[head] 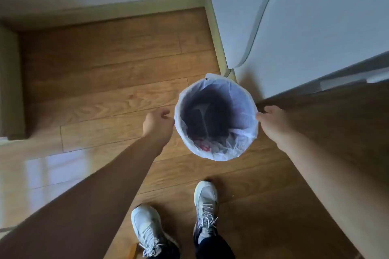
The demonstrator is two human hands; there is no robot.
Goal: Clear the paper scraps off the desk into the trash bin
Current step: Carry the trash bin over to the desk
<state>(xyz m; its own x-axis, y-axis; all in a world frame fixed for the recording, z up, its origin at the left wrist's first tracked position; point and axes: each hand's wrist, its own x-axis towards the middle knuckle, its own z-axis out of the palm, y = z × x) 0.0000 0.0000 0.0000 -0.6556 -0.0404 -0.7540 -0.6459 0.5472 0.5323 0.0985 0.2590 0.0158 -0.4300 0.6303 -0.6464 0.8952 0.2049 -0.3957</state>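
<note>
Head view, looking straight down at a wood-plank floor (101, 73). The trash bin (216, 118) is round, lined with a white plastic bag (242, 141) folded over its rim. It sits in the middle of the view, just right of centre, close to a white panel (315, 27) on the far right and a darker surface (336, 111) at right that may be the worktop edge; cannot confirm.

Left hand (157, 125) is at the bin's left rim, fingers curled in, pinching or touching the bag edge. Right hand (271, 121) is at the right rim, fingers likewise curled against the liner. Both appear closed on the rim, one on each side. Motion blur makes the exact finger contact uncertain. Neither hand holds paper.

Inside the bin: dark interior, with some crumpled material at the near side, including a red-and-white piece (203, 146). Cannot tell whether this is the desk's paper.

No paper scraps visible anywhere in view; the desk surface itself is not clearly shown. Two pale sneakers (205, 202) stand near the bin, on the near side.

Judgement: the step in hand is handling the bin itself, probably gripping it to lift or reposition it, or straightening the liner. Collection of scraps seems not yet done.

Next move calls for a firm two-sided hold on the rigid rim rather than the loose liner alone, keeping the bin level so the contents stay in, and bringing it beside or under the worktop edge so scraps can be swept in.
</note>
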